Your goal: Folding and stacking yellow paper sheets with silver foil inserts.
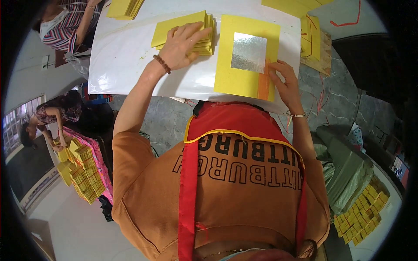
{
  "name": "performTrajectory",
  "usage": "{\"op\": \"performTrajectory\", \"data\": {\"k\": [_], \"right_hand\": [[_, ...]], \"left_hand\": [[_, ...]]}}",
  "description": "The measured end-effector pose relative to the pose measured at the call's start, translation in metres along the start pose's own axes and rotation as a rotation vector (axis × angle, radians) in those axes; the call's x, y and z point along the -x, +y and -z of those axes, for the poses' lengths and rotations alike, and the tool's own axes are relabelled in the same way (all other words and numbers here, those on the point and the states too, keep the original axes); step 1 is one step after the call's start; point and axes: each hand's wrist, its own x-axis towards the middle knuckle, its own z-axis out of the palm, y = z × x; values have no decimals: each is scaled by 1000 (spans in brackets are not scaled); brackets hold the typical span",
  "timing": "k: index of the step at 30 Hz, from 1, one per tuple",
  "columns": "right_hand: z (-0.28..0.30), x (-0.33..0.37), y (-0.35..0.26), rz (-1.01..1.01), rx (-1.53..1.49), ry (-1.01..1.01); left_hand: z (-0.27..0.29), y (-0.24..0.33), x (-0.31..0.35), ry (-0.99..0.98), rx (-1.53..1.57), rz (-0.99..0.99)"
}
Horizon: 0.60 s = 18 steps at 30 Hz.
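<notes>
On the white-covered table, a yellow paper sheet (224,78) lies flat in front of me. It bears a silver foil square (249,51) in its middle and an orange strip (264,87) running down to its near edge. My right hand (285,82) rests at the sheet's right edge, fingers bent and apart, fingertips by the orange strip. To the left sits a fanned stack of yellow paper (167,30). Across this stack lies my left hand (180,45), palm down with its fingers spread; it covers part of the near side.
More yellow stacks lie at the table's far left (124,8) and far right. Tied yellow bundles (311,37) stand beyond the right edge. Two other people are at the left, one beside a pile of yellow bundles (85,174). Another bundle pile (361,213) is at lower right, partly under green plastic (348,174).
</notes>
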Motion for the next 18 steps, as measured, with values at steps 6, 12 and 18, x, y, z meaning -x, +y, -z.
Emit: {"op": "performTrajectory", "data": {"k": [6,12,18], "right_hand": [[-3,2,11,5,-60,-39],[-8,5,20,-184,-270,-20],[-10,5,27,-347,-580,-14]], "left_hand": [[-20,79,-5,-41,279,-251],[-26,99,-9,-42,271,-335],[-32,95,-13,9,573,-267]]}}
